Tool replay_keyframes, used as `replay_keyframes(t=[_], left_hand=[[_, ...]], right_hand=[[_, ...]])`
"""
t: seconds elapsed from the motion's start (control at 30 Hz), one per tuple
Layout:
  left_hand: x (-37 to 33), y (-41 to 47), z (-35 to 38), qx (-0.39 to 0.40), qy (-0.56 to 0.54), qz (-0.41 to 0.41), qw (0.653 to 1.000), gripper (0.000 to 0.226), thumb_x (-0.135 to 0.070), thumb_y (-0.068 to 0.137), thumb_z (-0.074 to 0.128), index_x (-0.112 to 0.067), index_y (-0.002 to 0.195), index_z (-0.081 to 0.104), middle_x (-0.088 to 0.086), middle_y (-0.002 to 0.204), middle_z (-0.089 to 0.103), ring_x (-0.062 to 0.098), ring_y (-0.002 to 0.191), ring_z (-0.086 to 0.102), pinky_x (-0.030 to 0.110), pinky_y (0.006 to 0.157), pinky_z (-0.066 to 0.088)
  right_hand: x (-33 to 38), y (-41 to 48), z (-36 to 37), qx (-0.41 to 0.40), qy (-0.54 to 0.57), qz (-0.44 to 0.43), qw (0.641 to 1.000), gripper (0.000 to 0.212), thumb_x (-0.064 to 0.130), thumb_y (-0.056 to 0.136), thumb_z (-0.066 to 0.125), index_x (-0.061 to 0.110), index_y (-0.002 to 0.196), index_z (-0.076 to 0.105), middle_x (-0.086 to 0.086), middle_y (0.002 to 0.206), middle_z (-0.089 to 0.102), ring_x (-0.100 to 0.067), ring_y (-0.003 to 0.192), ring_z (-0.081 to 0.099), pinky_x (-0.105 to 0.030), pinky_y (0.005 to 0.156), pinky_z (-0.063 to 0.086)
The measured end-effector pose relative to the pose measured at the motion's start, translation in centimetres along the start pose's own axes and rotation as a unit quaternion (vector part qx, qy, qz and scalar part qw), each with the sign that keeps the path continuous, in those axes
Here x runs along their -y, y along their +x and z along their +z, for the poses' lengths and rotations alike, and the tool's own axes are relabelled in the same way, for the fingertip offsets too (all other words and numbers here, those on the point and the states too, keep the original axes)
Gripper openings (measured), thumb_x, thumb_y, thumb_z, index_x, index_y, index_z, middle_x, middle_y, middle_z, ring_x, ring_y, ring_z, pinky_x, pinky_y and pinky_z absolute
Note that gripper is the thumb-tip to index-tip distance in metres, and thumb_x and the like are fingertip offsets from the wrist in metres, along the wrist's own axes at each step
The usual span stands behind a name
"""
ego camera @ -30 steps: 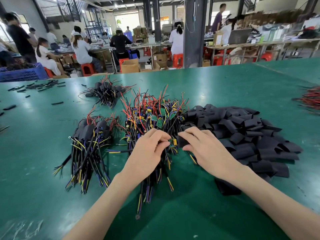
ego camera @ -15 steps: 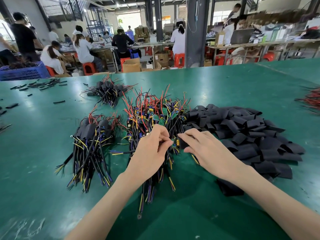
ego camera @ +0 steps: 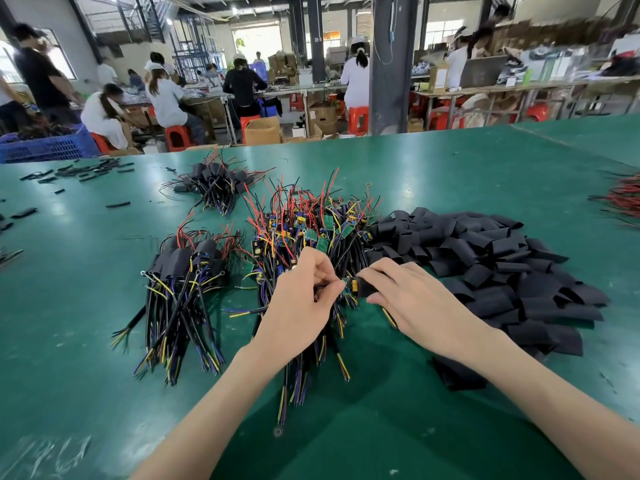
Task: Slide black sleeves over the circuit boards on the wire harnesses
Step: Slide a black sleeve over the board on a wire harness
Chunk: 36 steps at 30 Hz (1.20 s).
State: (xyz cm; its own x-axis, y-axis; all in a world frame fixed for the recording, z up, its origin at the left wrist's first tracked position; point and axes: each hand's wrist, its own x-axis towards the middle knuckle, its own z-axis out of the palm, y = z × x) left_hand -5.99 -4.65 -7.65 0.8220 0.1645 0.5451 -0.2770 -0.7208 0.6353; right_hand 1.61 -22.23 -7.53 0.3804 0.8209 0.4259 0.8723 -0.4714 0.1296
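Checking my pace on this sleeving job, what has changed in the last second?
Little. The right hand has brought the black sleeve up to the circuit board pinched in the left hand, its mouth now at the board's end. Both grips and the sleeve pile stayed.

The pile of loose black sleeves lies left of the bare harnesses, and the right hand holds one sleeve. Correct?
No. In the head view the pile lies right of the bare harnesses; the right hand does hold one sleeve.
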Motion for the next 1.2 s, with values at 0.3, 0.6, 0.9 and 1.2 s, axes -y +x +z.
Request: replay_keyframes(t=[0.3, 0.6, 0.9, 1.2], left_hand=[[-0.21, 0.05, -0.02, 0.01, -0.016, -0.025, 1.0, 0.031, -0.006, 0.085, 0.066, -0.026, 0.085, 0.043, -0.007, 0.076, 0.063, -0.001, 0.07, 0.057, 0.007, 0.065, 0.039], [-0.58, 0.21, -0.29, 0.007, -0.075, -0.077, 0.994, 0.027, -0.004, 0.082, 0.069, -0.02, 0.082, 0.047, 0.001, 0.078, 0.066, 0.0, 0.07, 0.058, 0.011, 0.071, 0.043], [-0.68, 0.63, -0.85, 0.028, -0.145, -0.172, 0.974, 0.024, -0.006, 0.081, 0.071, -0.015, 0.079, 0.048, -0.002, 0.071, 0.063, -0.005, 0.05, 0.046, 0.008, 0.054, 0.035], [-0.42, 0.57, -0.91, 0.034, -0.161, -0.19, 0.968, 0.024, -0.008, 0.08, 0.072, -0.016, 0.08, 0.05, -0.007, 0.069, 0.066, -0.002, 0.053, 0.05, 0.011, 0.056, 0.039]], right_hand=[[0.27, 0.01, -0.35, -0.012, -0.013, 0.009, 1.0, 0.031, 0.025, 0.087, 0.065, 0.009, 0.113, 0.061, -0.006, 0.104, 0.06, -0.024, 0.075, 0.061, -0.036, 0.073, 0.051], [0.33, 0.03, 0.01, -0.019, -0.027, 0.006, 0.999, 0.029, 0.03, 0.093, 0.053, 0.013, 0.116, 0.057, -0.003, 0.108, 0.058, -0.023, 0.078, 0.062, -0.039, 0.077, 0.047], [0.59, 0.13, -0.4, -0.052, -0.041, 0.014, 0.998, 0.039, 0.031, 0.085, 0.066, 0.011, 0.118, 0.06, -0.004, 0.104, 0.062, -0.026, 0.082, 0.061, -0.041, 0.077, 0.051], [0.11, -0.21, 0.03, -0.056, 0.175, 0.03, 0.983, 0.036, 0.028, 0.09, 0.06, 0.009, 0.121, 0.06, -0.001, 0.11, 0.059, -0.019, 0.089, 0.059, -0.038, 0.077, 0.048]])
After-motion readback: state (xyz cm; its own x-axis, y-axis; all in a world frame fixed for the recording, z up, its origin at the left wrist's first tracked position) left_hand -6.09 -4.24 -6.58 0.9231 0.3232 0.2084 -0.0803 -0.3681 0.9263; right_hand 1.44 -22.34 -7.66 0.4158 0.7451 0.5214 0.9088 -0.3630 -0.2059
